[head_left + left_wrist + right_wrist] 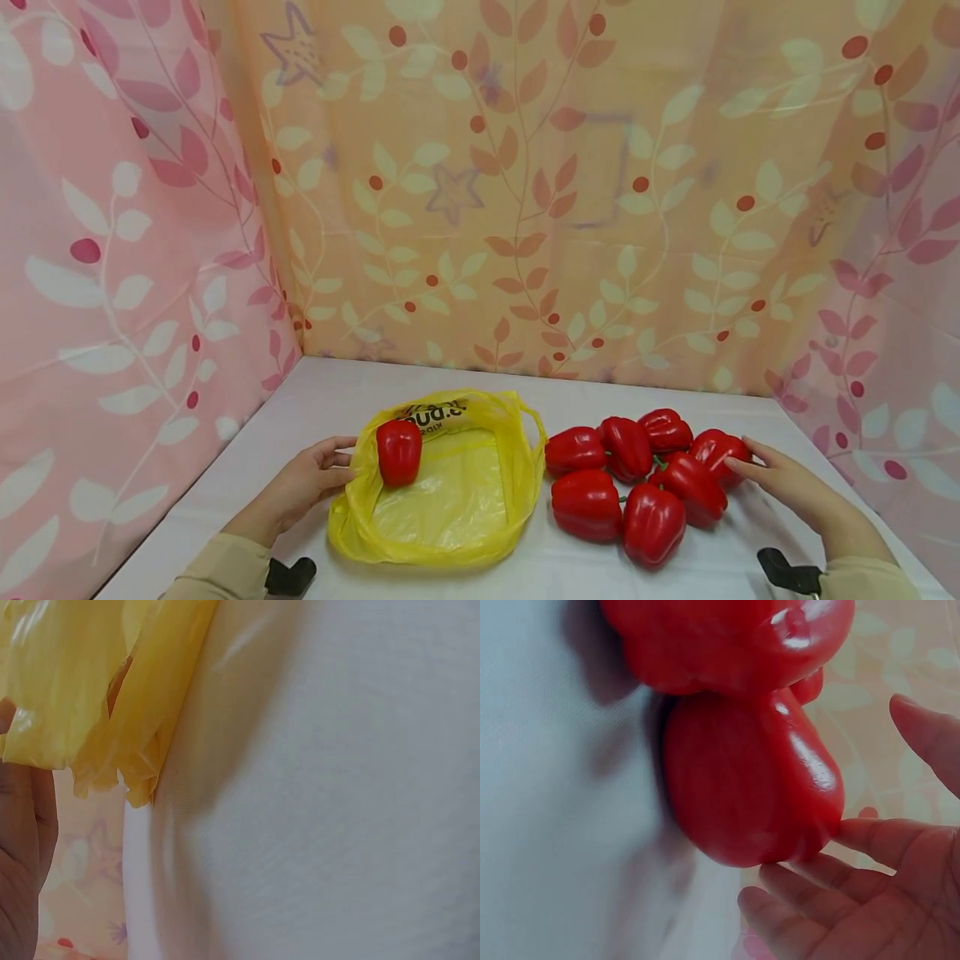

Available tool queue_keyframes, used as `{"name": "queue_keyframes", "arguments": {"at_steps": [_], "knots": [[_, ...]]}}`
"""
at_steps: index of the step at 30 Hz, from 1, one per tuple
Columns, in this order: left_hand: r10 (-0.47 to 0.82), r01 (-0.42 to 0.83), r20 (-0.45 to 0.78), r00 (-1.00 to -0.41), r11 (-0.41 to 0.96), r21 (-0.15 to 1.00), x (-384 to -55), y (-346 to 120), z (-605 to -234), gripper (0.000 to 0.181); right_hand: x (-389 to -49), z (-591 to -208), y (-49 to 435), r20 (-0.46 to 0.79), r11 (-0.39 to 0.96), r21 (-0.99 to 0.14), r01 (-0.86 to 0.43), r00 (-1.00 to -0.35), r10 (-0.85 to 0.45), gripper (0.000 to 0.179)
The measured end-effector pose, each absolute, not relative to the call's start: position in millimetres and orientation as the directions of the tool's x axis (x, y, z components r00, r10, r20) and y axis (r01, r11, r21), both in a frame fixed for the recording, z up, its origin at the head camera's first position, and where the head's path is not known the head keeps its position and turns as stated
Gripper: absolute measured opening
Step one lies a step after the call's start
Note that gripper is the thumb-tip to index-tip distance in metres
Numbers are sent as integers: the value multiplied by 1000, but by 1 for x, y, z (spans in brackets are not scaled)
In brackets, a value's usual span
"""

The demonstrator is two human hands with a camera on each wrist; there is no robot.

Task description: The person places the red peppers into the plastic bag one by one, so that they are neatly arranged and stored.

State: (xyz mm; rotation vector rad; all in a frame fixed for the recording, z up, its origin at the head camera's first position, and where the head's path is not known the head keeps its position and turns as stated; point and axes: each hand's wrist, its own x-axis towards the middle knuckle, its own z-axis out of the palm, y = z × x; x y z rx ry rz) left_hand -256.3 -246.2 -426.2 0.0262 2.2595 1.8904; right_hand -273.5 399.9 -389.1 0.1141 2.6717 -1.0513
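Fingers (339, 459) of your left hand (306, 481), gently bent, meet the left side of the yellow plastic bag (457, 552) on the table (322, 387); you cannot tell whether they pinch the plastic or only touch it. Your left forearm, in a beige sleeve (217, 571), slants up and inward from the bottom edge. Next to that hand, the bag lies with its mouth spread, one red pepper (399, 452) inside at its left. Further right, seven more red peppers (654, 525) sit bunched together beside the bag. Your right hand (787, 483) reaches in at the bunch's right end, forearm slanting up and to the left. Its fingers are spread wide, some tips touching the rightmost pepper (754, 780), with the thumb raised apart from it.
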Motion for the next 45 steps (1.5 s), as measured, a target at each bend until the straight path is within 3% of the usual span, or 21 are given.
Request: {"name": "queue_keyframes", "arguments": {"at_steps": [13,22,31,45], "knots": [[142,-105,-133,-981,189,976,-257,-246,-426,59,-281,-401,409,-214,751,-653,100,-975,-56,98],[104,-137,-159,-982,197,971,-257,-245,-426,58,-285,-411,409,-176,769,-636,64,-982,-64,115],[72,-155,-173,-982,207,966,-257,-244,-428,56,-287,-423,410,-75,756,-653,-40,-990,-117,102],[67,-160,-177,-982,205,966,-260,-242,-430,55,-289,-425,410,-50,760,-649,-29,-995,-81,109]]}}
